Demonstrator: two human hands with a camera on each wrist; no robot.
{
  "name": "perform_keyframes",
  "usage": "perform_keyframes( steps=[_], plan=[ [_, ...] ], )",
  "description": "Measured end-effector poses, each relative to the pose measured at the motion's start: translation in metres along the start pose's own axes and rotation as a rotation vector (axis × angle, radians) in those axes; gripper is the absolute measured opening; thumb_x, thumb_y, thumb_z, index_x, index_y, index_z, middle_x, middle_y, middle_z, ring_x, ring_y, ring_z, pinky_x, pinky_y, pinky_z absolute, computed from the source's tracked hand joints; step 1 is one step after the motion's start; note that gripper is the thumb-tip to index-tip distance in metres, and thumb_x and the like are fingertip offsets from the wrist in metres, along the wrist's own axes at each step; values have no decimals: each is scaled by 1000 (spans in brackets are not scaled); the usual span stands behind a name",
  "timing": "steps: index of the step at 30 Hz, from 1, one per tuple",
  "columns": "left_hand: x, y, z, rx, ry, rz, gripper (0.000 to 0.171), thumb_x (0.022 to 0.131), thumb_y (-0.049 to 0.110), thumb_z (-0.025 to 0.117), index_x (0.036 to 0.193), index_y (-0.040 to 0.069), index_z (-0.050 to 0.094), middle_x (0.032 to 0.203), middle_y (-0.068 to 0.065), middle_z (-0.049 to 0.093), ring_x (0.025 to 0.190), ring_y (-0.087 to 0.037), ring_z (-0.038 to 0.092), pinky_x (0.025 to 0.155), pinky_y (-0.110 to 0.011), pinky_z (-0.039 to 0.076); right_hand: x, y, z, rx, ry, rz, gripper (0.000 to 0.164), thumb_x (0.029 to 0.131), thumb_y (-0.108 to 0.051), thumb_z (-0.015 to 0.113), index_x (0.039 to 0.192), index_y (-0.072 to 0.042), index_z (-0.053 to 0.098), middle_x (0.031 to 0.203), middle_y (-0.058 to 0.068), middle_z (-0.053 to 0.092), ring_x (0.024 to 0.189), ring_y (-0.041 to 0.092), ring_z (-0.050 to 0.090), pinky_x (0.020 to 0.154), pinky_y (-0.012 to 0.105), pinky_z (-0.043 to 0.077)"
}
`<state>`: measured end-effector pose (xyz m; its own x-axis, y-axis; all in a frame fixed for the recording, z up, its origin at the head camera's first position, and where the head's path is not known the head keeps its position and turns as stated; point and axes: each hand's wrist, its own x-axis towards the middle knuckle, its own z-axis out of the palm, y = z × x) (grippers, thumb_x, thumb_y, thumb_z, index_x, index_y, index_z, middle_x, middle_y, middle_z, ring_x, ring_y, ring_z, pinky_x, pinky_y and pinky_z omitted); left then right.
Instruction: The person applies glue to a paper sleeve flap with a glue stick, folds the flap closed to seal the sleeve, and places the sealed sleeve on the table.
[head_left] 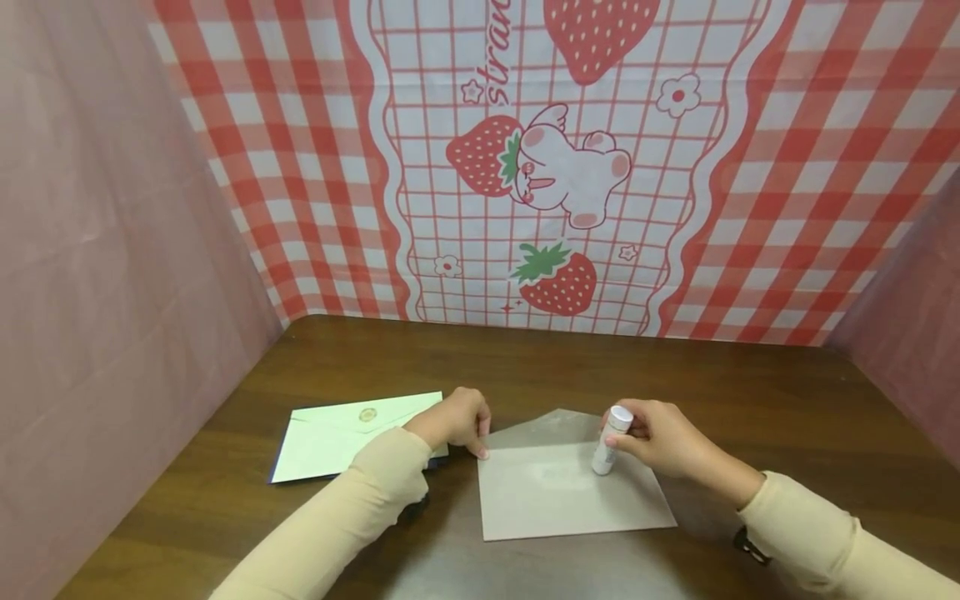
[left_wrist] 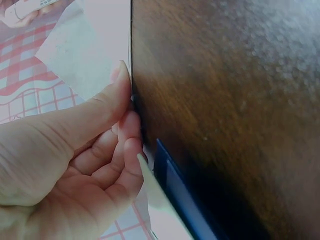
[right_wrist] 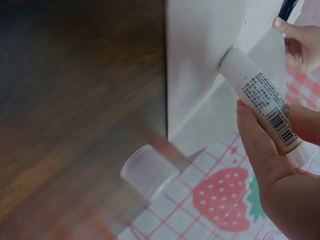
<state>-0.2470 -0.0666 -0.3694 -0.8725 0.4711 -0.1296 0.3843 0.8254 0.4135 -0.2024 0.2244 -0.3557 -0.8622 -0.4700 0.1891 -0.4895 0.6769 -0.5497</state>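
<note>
A pale grey-white envelope (head_left: 547, 504) lies on the table with its pointed flap (head_left: 551, 429) unfolded toward the back. My left hand (head_left: 459, 421) pinches its left edge near the fold, thumb on top and the other fingers curled at the side. In my right hand (head_left: 663, 437) is a white glue stick (head_left: 612, 442), gripped between thumb and fingers. Its lower end meets the envelope's surface, right of the middle. Printed text and a barcode show on the glue stick in the right wrist view. A translucent cap (right_wrist: 150, 172) stands on the table beyond the envelope.
Left of my left hand, a pale green envelope (head_left: 337, 437) with a round gold seal lies on something dark blue, close to my left wrist. A strawberry-patterned checked cloth (head_left: 510, 250) hangs behind the brown wooden table (head_left: 360, 354). Pink cloth (head_left: 112, 250) hangs along the sides.
</note>
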Motion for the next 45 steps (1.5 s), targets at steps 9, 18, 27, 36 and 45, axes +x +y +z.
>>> perform_keyframes(
  steps=[9,18,27,36,45],
  plan=[
    [-1,1,-3,-19,2,1,29,63,14,89,59,5,62,60,5,50,62,-9,44,57,-19,39,-8,8,-11,-52,33,22,16,82,-16,74,93,-7,66,88,5,71,76,1,60,63,20,52],
    [-2,0,-4,-43,-17,-25,29,63,13,89,59,5,62,60,6,48,61,-10,43,55,-19,36,-12,14,-16,-85,45,19,17,81,-17,75,92,-8,66,88,5,71,75,2,60,63,22,53],
    [0,2,-4,-42,-14,-37,27,63,13,89,60,4,64,60,5,49,62,-10,43,55,-19,37,-19,22,-23,-99,53,48,19,80,-16,76,93,-7,67,88,5,70,74,2,59,63,22,54],
    [-2,-1,-2,-49,-26,-25,28,63,12,89,59,5,62,59,6,48,60,-10,42,53,-19,35,-22,20,-22,-92,47,46,16,81,-14,75,92,-7,66,89,6,70,77,5,63,64,25,56],
    [2,0,-3,12,29,28,27,61,10,90,59,3,63,62,4,53,61,-10,44,54,-20,39,-26,18,-22,-115,64,40,14,81,-14,75,90,-7,67,85,2,70,73,-2,59,61,19,52]
  ],
)
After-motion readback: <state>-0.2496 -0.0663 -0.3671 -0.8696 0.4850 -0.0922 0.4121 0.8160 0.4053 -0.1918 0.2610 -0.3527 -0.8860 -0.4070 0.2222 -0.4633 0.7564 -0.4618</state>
